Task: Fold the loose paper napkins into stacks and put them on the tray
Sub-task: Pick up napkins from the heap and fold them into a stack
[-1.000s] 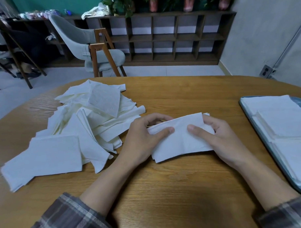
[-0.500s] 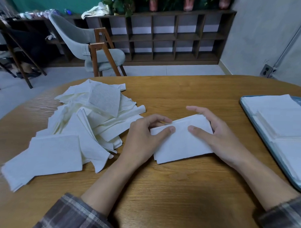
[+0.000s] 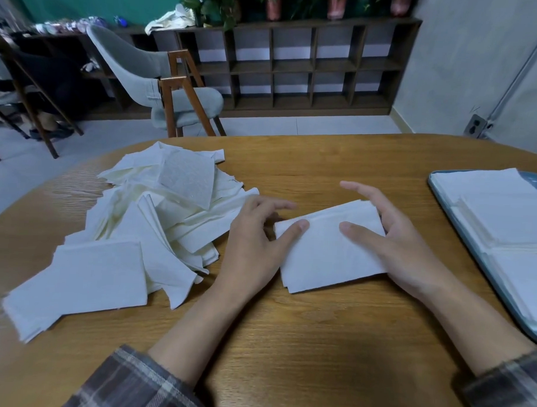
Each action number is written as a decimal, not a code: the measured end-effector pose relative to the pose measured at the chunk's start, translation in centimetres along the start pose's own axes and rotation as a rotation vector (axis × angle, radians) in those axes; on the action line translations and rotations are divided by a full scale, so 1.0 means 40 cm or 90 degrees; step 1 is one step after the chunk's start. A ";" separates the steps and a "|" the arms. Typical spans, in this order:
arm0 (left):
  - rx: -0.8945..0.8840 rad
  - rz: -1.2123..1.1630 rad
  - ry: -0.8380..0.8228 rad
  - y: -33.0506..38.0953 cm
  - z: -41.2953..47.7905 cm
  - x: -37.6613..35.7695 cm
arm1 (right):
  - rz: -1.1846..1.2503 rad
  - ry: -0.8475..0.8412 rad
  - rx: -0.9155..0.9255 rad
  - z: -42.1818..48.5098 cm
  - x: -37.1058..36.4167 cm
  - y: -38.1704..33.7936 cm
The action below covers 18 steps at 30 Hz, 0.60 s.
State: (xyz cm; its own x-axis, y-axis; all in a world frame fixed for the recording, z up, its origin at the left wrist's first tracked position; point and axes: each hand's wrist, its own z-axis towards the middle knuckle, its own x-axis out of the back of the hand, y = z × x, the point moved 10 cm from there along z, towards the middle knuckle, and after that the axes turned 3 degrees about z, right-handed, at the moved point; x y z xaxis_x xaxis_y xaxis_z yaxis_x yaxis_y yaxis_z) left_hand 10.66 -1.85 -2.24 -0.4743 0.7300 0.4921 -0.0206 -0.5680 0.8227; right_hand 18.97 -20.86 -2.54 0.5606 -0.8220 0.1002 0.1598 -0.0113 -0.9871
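Observation:
A folded white napkin (image 3: 329,254) lies flat on the wooden table (image 3: 286,341) in front of me. My left hand (image 3: 253,242) rests at its left edge, thumb pressing on the napkin, fingers loosely bent beside it. My right hand (image 3: 394,238) is at its right edge, thumb lying on the napkin and fingers straight, raised above the far corner. A heap of loose white napkins (image 3: 144,229) spreads over the left of the table. At the right edge a blue-grey tray (image 3: 452,219) carries folded napkin stacks (image 3: 510,224).
Beyond the table stand a grey chair with wooden legs (image 3: 174,87), a low dark shelf unit (image 3: 296,67) with potted plants on top, and another chair (image 3: 27,97) at far left. A wall outlet (image 3: 477,125) sits at the right.
The napkin was held up slightly between both hands; now it lies flat. My right fingers have lifted off and straightened, and my left fingers have loosened.

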 end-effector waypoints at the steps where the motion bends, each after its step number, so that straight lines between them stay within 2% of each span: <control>1: 0.018 -0.016 -0.013 -0.007 0.001 -0.002 | 0.037 -0.004 -0.003 0.000 0.001 -0.001; 4: 0.089 -0.138 -0.111 -0.019 -0.002 -0.035 | 0.088 0.019 -0.002 0.003 0.017 0.004; 7: 0.072 -0.225 -0.154 0.014 -0.020 -0.056 | 0.036 0.077 0.038 -0.002 0.040 -0.005; 12: -0.108 -0.100 -0.074 0.064 -0.034 -0.022 | 0.005 0.101 0.118 -0.033 0.035 -0.040; 18: -0.172 -0.026 -0.122 0.074 -0.046 -0.050 | -0.156 0.113 0.080 -0.057 0.026 -0.016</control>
State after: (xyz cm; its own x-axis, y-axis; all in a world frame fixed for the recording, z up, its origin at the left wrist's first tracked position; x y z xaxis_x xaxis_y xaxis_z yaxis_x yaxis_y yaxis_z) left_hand 9.93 -5.67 -1.31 -0.2950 0.7975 0.5262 -0.2809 -0.5988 0.7500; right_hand 17.58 -23.03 -2.08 0.3437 -0.8902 0.2990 0.3778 -0.1604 -0.9119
